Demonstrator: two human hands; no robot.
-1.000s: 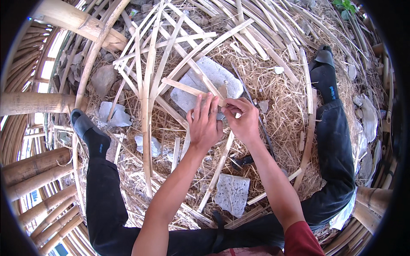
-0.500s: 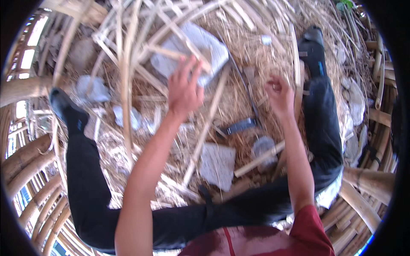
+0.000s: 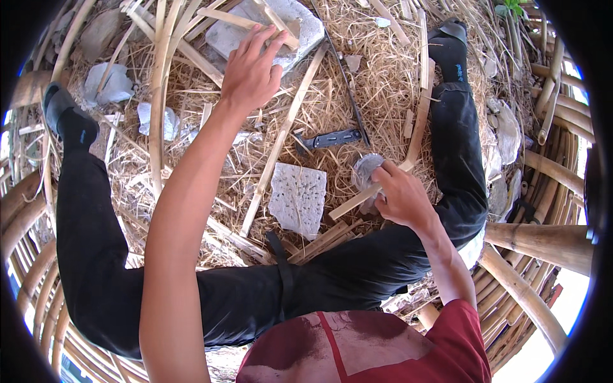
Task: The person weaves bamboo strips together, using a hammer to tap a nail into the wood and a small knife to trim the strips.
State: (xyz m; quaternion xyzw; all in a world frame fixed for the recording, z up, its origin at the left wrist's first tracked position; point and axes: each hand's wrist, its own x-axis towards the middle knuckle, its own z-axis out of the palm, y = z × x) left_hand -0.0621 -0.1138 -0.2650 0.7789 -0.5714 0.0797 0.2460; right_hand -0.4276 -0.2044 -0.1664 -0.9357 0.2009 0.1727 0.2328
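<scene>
Reaching apart now, the hands that met a second ago over the pale grey stone slab (image 3: 281, 25) have separated. The left hand (image 3: 252, 70) rests spread fingers on a flat bamboo strip (image 3: 246, 22) lying across that slab; the right hand (image 3: 402, 198) has dropped to the straw-covered floor (image 3: 383, 83), fingers closed around a small round grey tin (image 3: 367, 172).
</scene>
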